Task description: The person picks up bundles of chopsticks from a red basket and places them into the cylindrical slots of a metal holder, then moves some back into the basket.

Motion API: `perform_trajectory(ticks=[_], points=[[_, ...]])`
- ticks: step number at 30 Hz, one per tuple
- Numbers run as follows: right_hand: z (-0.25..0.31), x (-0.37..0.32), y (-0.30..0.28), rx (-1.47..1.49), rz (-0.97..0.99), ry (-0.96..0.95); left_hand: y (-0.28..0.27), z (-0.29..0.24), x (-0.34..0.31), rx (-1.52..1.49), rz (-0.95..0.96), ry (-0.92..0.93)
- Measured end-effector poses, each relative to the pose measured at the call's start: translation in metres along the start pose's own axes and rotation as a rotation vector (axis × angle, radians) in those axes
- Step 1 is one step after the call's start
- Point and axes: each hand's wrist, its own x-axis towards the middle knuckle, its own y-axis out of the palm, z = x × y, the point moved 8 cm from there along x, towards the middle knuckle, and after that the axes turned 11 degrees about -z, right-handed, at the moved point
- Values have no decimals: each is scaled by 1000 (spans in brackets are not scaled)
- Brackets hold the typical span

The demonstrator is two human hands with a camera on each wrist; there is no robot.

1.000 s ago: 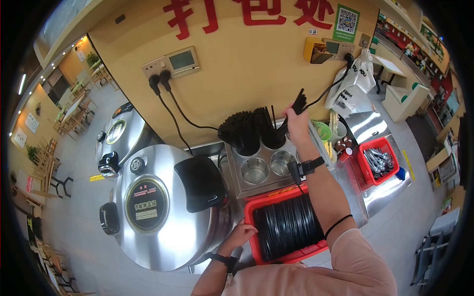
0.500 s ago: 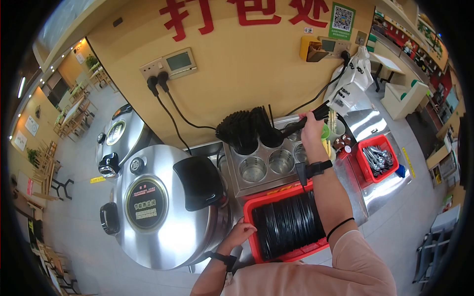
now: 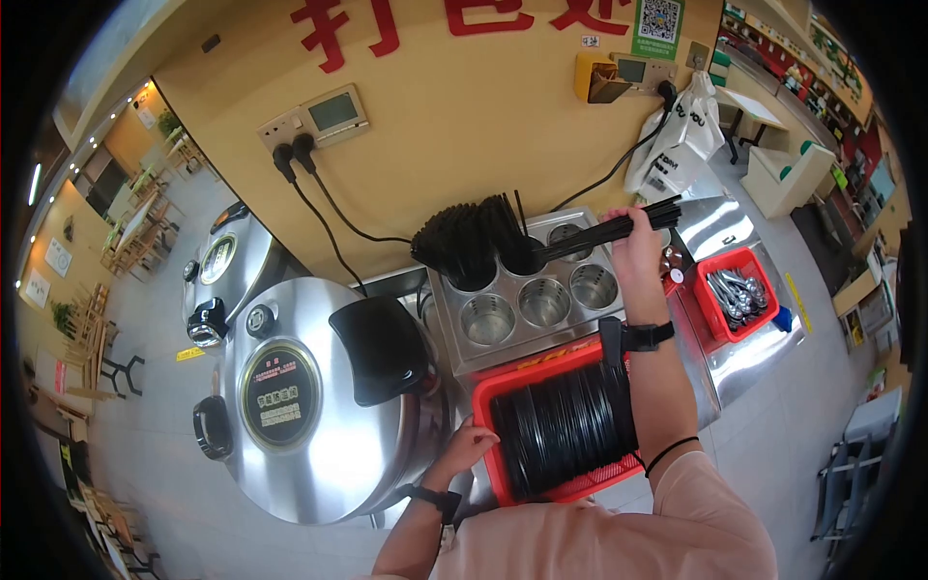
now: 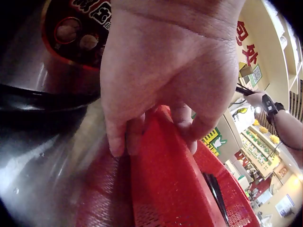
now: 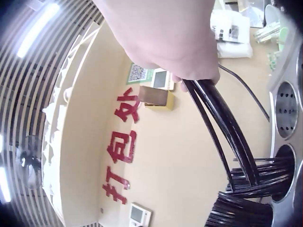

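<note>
My right hand (image 3: 635, 250) grips a bundle of black chopsticks (image 3: 601, 235), held low and slanting, its lower end among the chopsticks in the rack's back middle cup. In the right wrist view the bundle (image 5: 226, 124) hangs from beneath the hand (image 5: 165, 35) and meets those in the cup. The steel rack (image 3: 513, 359) also has several visible cups, one back cup densely filled with chopsticks (image 3: 456, 244). My left hand (image 3: 471, 446) pinches the rim of the red basket (image 3: 491, 462) full of black chopsticks (image 3: 559, 428); the left wrist view shows fingers on both sides of that rim (image 4: 163, 156).
A large steel cooker (image 3: 358, 454) with a black handle stands left of the basket. On the right are a smaller red basket (image 3: 732, 261) of spoons and a white plastic bag (image 3: 682, 135). Black cords (image 3: 332, 227) run down from the wall sockets.
My right hand has moved right and slightly down, tilting the chopsticks from steep to nearly level. The left hand still holds the rim. The head view has shifted a little.
</note>
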Motion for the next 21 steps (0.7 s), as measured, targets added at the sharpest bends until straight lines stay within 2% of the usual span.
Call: perform_trajectory(ticks=[2, 4, 9, 10, 15, 19, 21], points=[[24, -16, -4, -28, 6, 21, 0, 2, 0, 17, 8, -30], [42, -36, -4, -50, 136, 78, -1, -2, 0, 5, 5, -21], [63, -98, -37, -373, 240, 159, -2, -1, 0, -16, 14, -58], [59, -104, -53, -455, 291, 204, -1, 4, 1, 2, 30, -40], [33, -142, -135, -774, 224, 423, -2, -5, 1, -26, -8, 4], [-10, -159, -192, -836, 248, 503, -4, -11, 1, 23, 11, -42], [-39, -175, -213, -809, 216, 668, -5, -12, 0, 27, 17, -49]])
